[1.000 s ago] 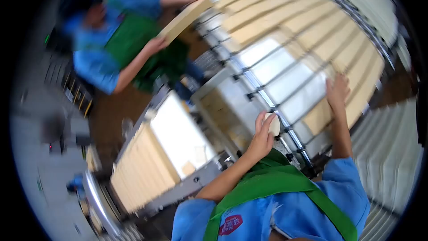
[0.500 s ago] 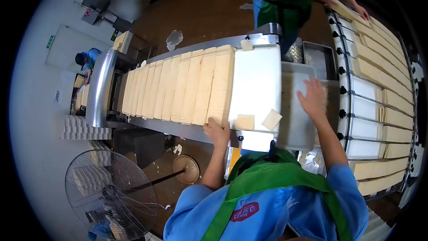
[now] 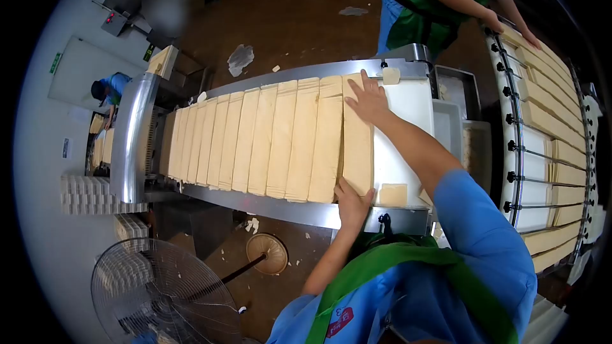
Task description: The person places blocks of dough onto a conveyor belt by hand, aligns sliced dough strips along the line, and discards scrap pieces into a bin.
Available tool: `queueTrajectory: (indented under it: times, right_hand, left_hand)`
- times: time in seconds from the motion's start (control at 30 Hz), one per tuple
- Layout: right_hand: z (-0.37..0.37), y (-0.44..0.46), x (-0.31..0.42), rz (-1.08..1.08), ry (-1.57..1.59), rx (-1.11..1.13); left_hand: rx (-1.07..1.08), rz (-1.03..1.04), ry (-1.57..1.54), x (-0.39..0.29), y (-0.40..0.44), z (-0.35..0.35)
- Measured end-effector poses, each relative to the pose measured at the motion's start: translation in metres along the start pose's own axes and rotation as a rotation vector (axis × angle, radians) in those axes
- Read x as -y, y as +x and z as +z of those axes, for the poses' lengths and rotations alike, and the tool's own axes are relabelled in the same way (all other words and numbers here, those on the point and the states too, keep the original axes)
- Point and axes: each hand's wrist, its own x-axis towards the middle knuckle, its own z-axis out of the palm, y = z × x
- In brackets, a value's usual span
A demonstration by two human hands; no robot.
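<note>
A row of long pale-yellow slabs (image 3: pixel 271 137) lies side by side across a conveyor with a white belt (image 3: pixel 403 134). The end slab (image 3: pixel 358 140) stands slightly apart from the row, with a dark gap along its left side. My left hand (image 3: pixel 352 205) grips the near end of that slab, thumb and fingers at its edges. At its far end my right hand (image 3: pixel 370 99) rests with fingers spread on the top. Small square pieces lie on the belt, one (image 3: pixel 393 195) beside my left hand and one (image 3: pixel 391 76) near the far rail.
A rack with rods (image 3: pixel 519 146) holds more slabs at the right, where a co-worker's hands (image 3: pixel 510 28) touch one. Grey bins (image 3: pixel 448 121) stand between rack and conveyor. A metal machine hood (image 3: pixel 132 140) is at the left, a wire fan (image 3: pixel 162 293) below it.
My right hand has come from over the bins to the end slab's far end. My left hand has stayed at the near end, and the slab has parted from the row. The view has shifted slightly.
</note>
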Motion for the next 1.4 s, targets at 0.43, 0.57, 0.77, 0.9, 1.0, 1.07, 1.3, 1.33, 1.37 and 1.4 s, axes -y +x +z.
queueTrajectory:
  times: [0.43, 0.57, 0.77, 0.9, 1.0, 1.07, 1.3, 1.33, 1.37, 1.4]
  right_hand:
    - [-0.064, -0.021, -0.053, 0.684, 0.074, 0.213]
    - [-0.042, -0.068, -0.109, 0.684, 0.222, -0.129]
    - [-0.089, -0.19, -0.181, 0.871, 0.668, -0.558]
    - [-0.147, -0.32, -0.242, 1.082, 0.617, -0.837]
    - [-0.172, -0.408, -0.296, 1.324, 0.485, -0.864]
    - [-0.186, -0.458, -0.332, 1.527, 0.367, -0.623]
    - [-0.185, -0.529, -0.471, 1.482, 0.063, -0.189]
    - [-0.186, -0.53, -0.482, 1.492, 0.061, -0.176]
    - [-0.186, -0.532, -0.492, 1.489, 0.069, -0.179]
    - [-0.188, -0.533, -0.499, 1.504, 0.103, -0.139]
  left_hand:
    - [0.295, 0.238, 0.125, -0.011, 0.014, -0.016]
    - [0.47, 0.089, 0.255, -0.049, 0.014, -0.008]
    - [0.185, 0.407, -0.012, -0.085, -0.002, 0.037]
    - [0.278, 0.602, -0.059, -0.16, -0.039, 0.071]
    - [0.456, 0.89, -0.135, -0.212, -0.076, 0.092]
    - [0.563, 0.975, -0.141, -0.242, -0.104, 0.104]
    - [0.976, 1.078, -0.153, -0.288, -0.153, 0.159]
    - [0.96, 1.103, -0.159, -0.292, -0.155, 0.166]
    - [0.957, 1.106, -0.152, -0.296, -0.157, 0.172]
    - [0.98, 1.074, -0.123, -0.3, -0.16, 0.178]
